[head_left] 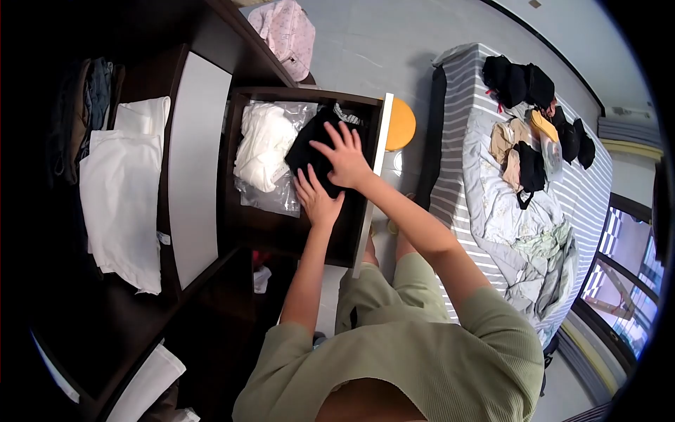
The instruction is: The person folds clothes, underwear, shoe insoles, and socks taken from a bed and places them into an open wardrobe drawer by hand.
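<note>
Denim-blue and brown clothes (95, 98) hang at the far left inside a dark wardrobe, next to white garments (123, 204) draped long and smooth, with light creases. Right of these stands a pale grey panel (199, 169), then an open dark brown drawer (264, 232). Along the left of the drawer sits a bundle of white cloth (266, 148), softly crumpled, bright and thickly folded, lying on clear plastic (271, 200) that shines in wrinkles around it. Beyond the drawer's far end is a pink backpack (285, 35) with a small pattern.

Just beside the white bundle, toward the drawer's right side, lies the black cloth (306, 144). It is deep, matt black, gathered into a loose heap; its folds are hard to make out. The left grip (316, 193) is open on its near part, fingers extended and thumb out to the right. The right grip (343, 156) is open too, fingers spread over the top of the cloth. A grey patterned piece (348, 116) shows at its far edge.

Past the white drawer front (377, 158) is a round orange seat (399, 125). Farther right, a striped bed (457, 141) carries black garments (517, 81), beige pieces (508, 141) and a rumpled pale quilt (492, 190).
</note>
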{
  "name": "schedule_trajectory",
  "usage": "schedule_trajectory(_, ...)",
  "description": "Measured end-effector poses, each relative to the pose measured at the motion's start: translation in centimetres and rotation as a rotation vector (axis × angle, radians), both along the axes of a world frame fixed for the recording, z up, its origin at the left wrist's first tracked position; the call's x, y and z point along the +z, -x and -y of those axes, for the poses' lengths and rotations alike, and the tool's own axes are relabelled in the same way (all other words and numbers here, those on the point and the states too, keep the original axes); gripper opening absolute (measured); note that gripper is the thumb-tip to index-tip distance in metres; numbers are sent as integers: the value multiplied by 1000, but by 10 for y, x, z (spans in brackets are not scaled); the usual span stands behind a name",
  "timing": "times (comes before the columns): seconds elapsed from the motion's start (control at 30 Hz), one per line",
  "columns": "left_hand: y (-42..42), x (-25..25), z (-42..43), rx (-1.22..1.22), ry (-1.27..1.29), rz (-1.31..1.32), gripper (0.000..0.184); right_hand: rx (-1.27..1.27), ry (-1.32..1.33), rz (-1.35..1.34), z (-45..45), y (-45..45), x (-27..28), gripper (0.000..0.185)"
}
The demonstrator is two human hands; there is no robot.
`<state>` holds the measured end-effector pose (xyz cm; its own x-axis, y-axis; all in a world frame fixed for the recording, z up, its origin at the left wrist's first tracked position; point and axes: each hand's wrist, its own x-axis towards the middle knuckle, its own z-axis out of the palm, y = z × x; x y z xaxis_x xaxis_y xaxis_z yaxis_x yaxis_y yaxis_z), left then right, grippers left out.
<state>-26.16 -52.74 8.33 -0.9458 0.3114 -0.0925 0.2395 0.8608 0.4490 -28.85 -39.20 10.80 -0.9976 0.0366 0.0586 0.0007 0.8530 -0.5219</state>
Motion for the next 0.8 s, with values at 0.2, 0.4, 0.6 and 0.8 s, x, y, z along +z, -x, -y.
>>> schedule_trajectory(0.2,28,-29,-4,-131,-15,179,104,258,-375,482,2,22,-32,95)
schedule_trajectory(0.4,16,-49,-4,-132,-48,183,106,202,-237,573,-18,27,-58,106)
schedule_trajectory(0.6,4,-69,-6,-101,-26,121,104,91,-62,498,-25,34,-77,93)
schedule_trajectory(0.8,-3,-71,-2,-126,26,43,97,-232,-72,364,-24,60,-102,73)
